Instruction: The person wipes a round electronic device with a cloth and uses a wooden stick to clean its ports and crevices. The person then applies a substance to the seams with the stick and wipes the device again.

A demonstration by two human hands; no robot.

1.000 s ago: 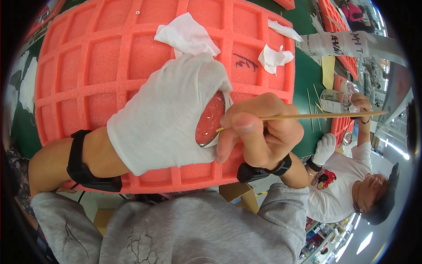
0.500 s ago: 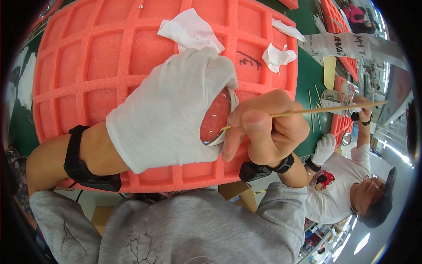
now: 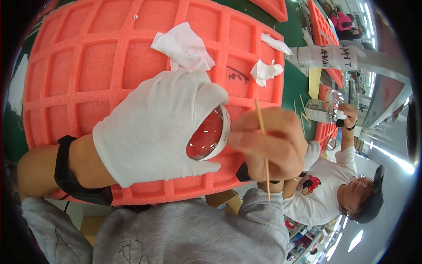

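Observation:
My left hand [image 3: 154,127], in a white cloth glove, is closed around a round, clear glass lens [image 3: 205,137] with a white rim. The lens is tilted, and the red foam tray [image 3: 119,57] shows through it. Close to its right side, my bare right hand [image 3: 277,141] pinches a thin wooden stick [image 3: 267,178]. The stick stands nearly upright in the picture, away from the glass, with one end above the fingers and the other below. Both hands are over the tray, which has square pockets. Beyond my left fingers lies a crumpled white cloth [image 3: 184,46].
More white cloth scraps [image 3: 265,71] lie on the tray's right part. On the green table [image 3: 295,83] are loose wooden sticks [image 3: 303,108] and a yellow strip [image 3: 314,82]. A wrapped grey pole [image 3: 347,58] juts in. At right, a co-worker [image 3: 323,189] handles a clear bottle [image 3: 320,110].
The stick's tip has left the lens, and the stick has swung from nearly level to upright in my right fingers. The view has shifted slightly; my left hand keeps the lens.

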